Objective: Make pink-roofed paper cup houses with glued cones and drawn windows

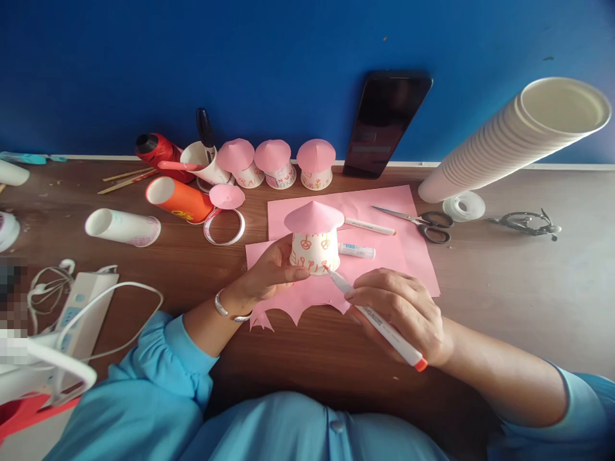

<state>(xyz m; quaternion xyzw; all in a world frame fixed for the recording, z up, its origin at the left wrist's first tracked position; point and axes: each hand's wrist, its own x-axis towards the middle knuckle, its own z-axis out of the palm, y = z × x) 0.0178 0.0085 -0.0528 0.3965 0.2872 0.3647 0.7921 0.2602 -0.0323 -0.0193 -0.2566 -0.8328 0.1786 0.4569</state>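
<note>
Before a smooth blue wall, the wood-grained brown table bears scallop-edged pink paper, over which your left hand grips one small white paper cup under a conical pink roof. Your right fingers close round one slim white marker, its tip at the cup's orange-patterned lower edge. Behind are three more cone-roofed cups in a row, with one tall, ribbed cup stack and one pair of metal-bladed scissors to your right.

Left hand curled, right hand pinching
</note>
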